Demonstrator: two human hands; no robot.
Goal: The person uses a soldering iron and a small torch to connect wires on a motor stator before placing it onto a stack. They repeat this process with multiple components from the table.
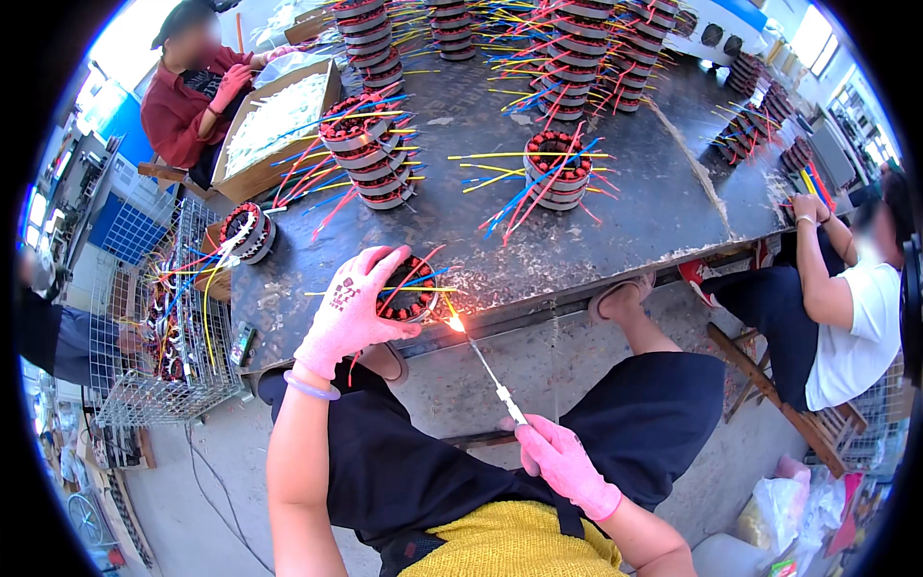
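My left hand [361, 303], in pink knit, grips the stator [415, 306], a hollow red-wound ring, at the scuffed table's [500, 279] near edge. I'd hold it steady and let the flame [457, 324] lick only the lead [448, 304] tips, clear of the windings. My right hand [567, 466], well apart, clasps the slim, pale-handled torch [510, 404].

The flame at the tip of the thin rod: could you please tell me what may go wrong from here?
The flame burns close to the left hand, so a slip might scorch it. The yellow wire of the wound ring is beside the flame and could overheat. If the right hand dropped the rod, the dark trousers might be singed.
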